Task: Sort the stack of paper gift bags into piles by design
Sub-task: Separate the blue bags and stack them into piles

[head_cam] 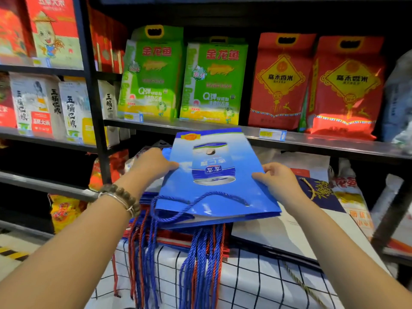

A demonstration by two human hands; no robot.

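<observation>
The blue gift bag [240,197] is held flat, just above the stack [169,238] on the bench [256,286]. The left hand [153,163] grips one side edge and the right hand [278,179] the other, with thumbs on the printed face and fingers [273,167] curled round the edges. It looks light and fairly stiff: glossy coated paper, folded flat, keeping its shape between two edge grips with hardly any sag. That sheen suggests a slippery face, so a pinch at the creased side folds or the reinforced mouth should hold better than a press on the middle. A hard squeeze would likely crease it. Its twisted blue cord handle [178,210] hangs loose at the near end and could snag on the red and blue cords [200,264] that trail from the stack over the bench's grid-patterned cloth. The stacked bags show thin, sharp edges in red, white and blue, and probably slide easily on one another. To the right lie a navy bag [321,192] with a gold print and gold cord, and a matt white bag [278,237] partly beneath it. Behind, a metal shelf [312,141] carries plump plastic rice sacks [151,74].
</observation>
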